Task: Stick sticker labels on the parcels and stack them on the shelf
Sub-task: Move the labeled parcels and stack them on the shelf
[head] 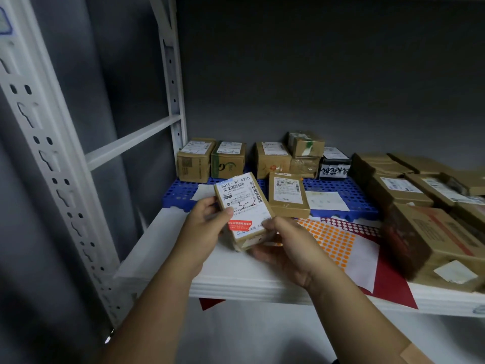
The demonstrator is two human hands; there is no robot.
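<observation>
I hold a small flat brown parcel above the white shelf. Its white shipping label faces me, with "3-2" handwritten on it and a red sticker near its lower edge. My left hand grips the parcel's left side, thumb on the label. My right hand grips its lower right corner from below. A similar flat parcel lies just behind on the blue perforated mat. Sticker sheets with orange dots and red dots lie on the shelf to the right.
A row of small brown boxes stands along the back of the mat. Larger cartons crowd the right side of the shelf. The white perforated shelf upright stands to the left. A loose paper slip lies on the mat.
</observation>
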